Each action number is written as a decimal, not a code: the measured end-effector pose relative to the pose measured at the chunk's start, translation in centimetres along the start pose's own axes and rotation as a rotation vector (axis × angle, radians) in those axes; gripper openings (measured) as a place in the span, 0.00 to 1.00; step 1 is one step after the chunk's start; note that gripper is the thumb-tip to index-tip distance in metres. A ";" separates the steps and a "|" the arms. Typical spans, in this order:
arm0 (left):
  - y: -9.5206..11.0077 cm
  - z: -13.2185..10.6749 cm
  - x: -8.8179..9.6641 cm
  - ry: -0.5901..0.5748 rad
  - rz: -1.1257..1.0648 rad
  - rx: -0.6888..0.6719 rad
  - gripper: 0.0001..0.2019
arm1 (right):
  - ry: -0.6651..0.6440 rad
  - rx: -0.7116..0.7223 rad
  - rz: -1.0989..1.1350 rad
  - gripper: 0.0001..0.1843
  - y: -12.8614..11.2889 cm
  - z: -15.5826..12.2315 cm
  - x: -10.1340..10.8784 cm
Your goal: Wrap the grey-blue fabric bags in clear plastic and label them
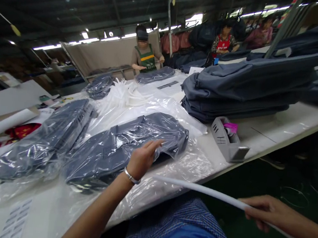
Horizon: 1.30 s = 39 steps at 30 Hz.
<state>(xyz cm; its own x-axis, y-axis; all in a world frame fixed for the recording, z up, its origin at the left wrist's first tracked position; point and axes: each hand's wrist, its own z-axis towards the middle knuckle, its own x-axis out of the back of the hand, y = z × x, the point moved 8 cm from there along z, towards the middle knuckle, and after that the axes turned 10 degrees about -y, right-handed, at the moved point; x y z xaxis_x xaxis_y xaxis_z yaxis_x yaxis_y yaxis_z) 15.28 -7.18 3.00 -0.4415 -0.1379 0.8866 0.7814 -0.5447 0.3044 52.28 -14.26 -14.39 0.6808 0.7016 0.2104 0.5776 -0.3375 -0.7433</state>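
My left hand point(142, 158), with a silver bracelet at the wrist, is at the near side of a clear plastic bag point(107, 153) with a dark blue-grey folded bag inside. Its fingers are bent together on the plastic and seem to pinch it. Off the table's front edge, my right hand point(263, 211) is closed round a long, slightly bent white foam strip point(203, 188). One end of the strip reaches towards my left wrist, above the loose plastic; the other runs back along my right forearm.
Another wrapped bag point(45, 141) lies left, white strips point(126, 94) behind. Stacked dark bags point(236, 85) and a grey holder point(227, 139) with something pink stand right. A label sheet point(16, 219) lies front left. Two co-workers point(147, 55) point(223, 42) are across the tables.
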 end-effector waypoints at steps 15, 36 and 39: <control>-5.1 -8.4 1.2 -0.250 0.642 0.275 0.43 | -0.149 0.371 -0.038 0.27 -12.7 7.1 -9.1; -8.4 -5.5 5.1 -0.477 0.637 0.457 0.12 | 0.441 0.815 -0.855 0.18 -28.6 17.6 -18.0; -8.0 -6.0 4.9 -0.452 0.623 0.458 0.13 | 0.408 0.770 -0.843 0.17 -28.1 19.5 -18.2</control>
<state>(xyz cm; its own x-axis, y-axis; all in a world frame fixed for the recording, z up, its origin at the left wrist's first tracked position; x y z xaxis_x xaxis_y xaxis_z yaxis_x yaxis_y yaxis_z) 4.20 -8.44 2.77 0.2617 0.0935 0.9606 0.9635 -0.0827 -0.2545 14.88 -5.29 -9.73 0.3924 0.2253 0.8918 0.5835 0.6885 -0.4307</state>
